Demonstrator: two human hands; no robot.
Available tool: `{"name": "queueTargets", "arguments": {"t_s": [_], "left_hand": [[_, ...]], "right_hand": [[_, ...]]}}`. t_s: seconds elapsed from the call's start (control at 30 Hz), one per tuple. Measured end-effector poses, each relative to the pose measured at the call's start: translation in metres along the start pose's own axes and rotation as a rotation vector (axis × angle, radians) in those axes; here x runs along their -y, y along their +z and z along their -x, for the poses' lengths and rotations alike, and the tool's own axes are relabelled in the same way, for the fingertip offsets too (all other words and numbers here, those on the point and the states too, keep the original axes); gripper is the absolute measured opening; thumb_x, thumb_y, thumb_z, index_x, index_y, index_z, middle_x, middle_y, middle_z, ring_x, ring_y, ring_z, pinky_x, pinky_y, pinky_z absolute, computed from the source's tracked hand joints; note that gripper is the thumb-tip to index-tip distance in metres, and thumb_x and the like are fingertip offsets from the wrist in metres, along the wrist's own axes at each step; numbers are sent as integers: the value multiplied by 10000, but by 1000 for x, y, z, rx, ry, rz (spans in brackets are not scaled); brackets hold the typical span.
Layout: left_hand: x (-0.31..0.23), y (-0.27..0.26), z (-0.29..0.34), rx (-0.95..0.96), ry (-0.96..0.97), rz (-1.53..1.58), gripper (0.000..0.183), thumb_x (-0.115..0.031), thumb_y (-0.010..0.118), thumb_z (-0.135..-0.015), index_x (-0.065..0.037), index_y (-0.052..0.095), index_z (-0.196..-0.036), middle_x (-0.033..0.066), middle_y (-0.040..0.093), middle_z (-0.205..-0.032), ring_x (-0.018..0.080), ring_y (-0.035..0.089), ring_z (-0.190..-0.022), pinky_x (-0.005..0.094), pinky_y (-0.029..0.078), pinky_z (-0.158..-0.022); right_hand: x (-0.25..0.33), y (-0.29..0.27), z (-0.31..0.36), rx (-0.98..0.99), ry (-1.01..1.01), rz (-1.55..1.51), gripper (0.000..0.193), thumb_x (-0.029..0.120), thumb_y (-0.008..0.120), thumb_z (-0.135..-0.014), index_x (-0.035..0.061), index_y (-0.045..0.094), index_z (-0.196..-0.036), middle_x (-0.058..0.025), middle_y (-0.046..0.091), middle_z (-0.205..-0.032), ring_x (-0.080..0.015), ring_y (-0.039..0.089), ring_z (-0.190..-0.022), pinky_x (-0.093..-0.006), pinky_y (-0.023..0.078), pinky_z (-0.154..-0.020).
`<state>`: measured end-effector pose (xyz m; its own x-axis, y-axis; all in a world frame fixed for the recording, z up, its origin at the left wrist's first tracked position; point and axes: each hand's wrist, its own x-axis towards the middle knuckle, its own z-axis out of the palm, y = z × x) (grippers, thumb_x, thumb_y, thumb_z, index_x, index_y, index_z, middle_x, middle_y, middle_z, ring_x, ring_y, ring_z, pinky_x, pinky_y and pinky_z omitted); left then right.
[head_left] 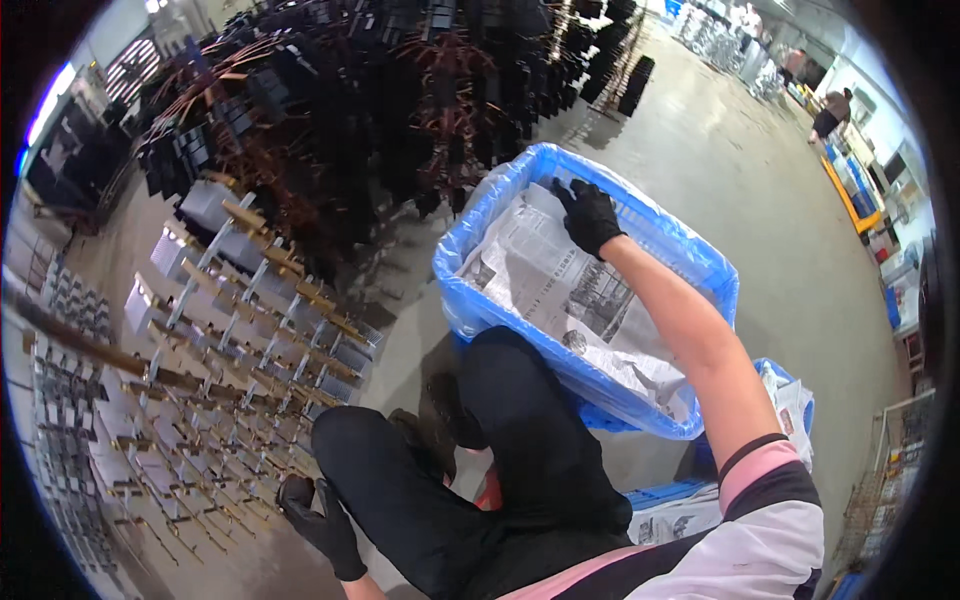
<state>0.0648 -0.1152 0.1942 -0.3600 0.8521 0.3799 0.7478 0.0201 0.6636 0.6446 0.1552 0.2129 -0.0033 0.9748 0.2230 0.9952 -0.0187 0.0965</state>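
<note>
hands apart: right hand [588, 215] flat on newspaper [560, 290] in blue crate [690, 262], left hand [322, 522] empty.

Both my hands wear snug black fabric gloves: left hand [318, 520], right hand [588, 215]. Forearms bare. Short-sleeved top, white, with a pink band and black edging at the right cuff; black trousers over both knees.

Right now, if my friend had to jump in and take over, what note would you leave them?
Right hand: black glove, reaching into the blue crate, resting on the newspaper lining it; holds nothing visible.
Left hand: black glove, down by the rack of small metal parts on the floor; grip unclear.
Done: crate lined with plastic and newspaper.
Left: no parts visible in the crate yet.
</note>
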Motion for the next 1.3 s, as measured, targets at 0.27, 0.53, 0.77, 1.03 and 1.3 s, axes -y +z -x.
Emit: {"name": "queueTargets", "arguments": {"t_s": [0.27,0.53,0.77,1.03,1.3], "left_hand": [[117,6,45,121,-588,599,160,-170,603,-982,-28,597,-1055,76,629,-1021,180,599,-950,333,501,-846],[216,132,42,41,-969,755,311,-329,729,-895,-45,614,-952,41,617,-868,191,596,-808,347,496,-711],[284,190,40,-332,-892,-416,616,-486,829,-746,-3,599,-1051,138,656,-849,315,620,-861,421,497,-783],[408,186,40,237,-65,-816,695,-527,785,-774,12,595,-1169,213,601,-1262,405,546,-1168,510,433,-969],[334,189,16,169,-661,59,690,-498,742,-823,-38,565,-1307,163,627,-1270,351,545,-1206,443,421,-1031]], "right_hand": [[30,-23,27,-227,-257,-140,440,155,559,-896,57,582,-1325,-215,604,-1293,-391,530,-1220,-477,412,-1029],[165,-133,91,119,-451,-576,371,88,558,-970,16,559,-1334,-169,596,-1334,-314,560,-1235,-375,426,-1054],[172,-95,107,64,-356,-347,438,74,509,-981,24,482,-1415,-172,532,-1415,-328,493,-1311,-397,365,-1112],[182,-95,106,71,-271,-342,426,53,495,-993,12,483,-1417,-153,513,-1447,-281,480,-1344,-381,354,-1126],[184,-98,109,78,-188,-312,419,103,520,-1002,22,496,-1412,-146,530,-1432,-279,487,-1337,-377,359,-1119]]}}
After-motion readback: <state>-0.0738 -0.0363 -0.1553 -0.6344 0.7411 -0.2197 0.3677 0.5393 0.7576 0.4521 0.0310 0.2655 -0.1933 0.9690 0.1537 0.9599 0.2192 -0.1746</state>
